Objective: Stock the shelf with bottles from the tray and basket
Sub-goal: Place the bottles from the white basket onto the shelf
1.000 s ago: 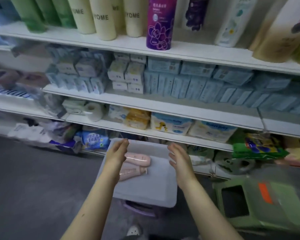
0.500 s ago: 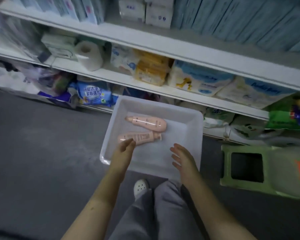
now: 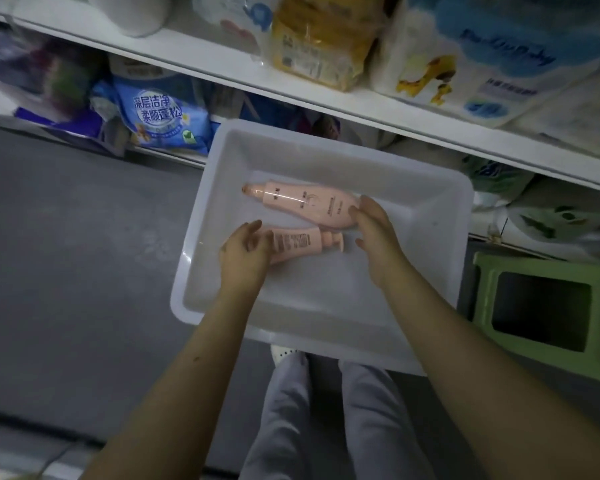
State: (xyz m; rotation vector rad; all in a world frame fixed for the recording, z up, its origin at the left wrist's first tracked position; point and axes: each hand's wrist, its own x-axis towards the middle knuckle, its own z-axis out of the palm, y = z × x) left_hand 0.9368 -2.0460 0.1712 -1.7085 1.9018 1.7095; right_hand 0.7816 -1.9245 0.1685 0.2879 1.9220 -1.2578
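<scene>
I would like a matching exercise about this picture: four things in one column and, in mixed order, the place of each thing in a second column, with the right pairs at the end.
Things
1. left hand
2. right hand
3. green stool
4. blue bag

Places
A. on the floor, to the right of the white tray
B. at the wide end of the farther pink bottle
C. on the nearer pink bottle
D. below the white shelf board, beyond the tray's left side

Pairs: 1-C, 2-B, 3-A, 4-D
</scene>
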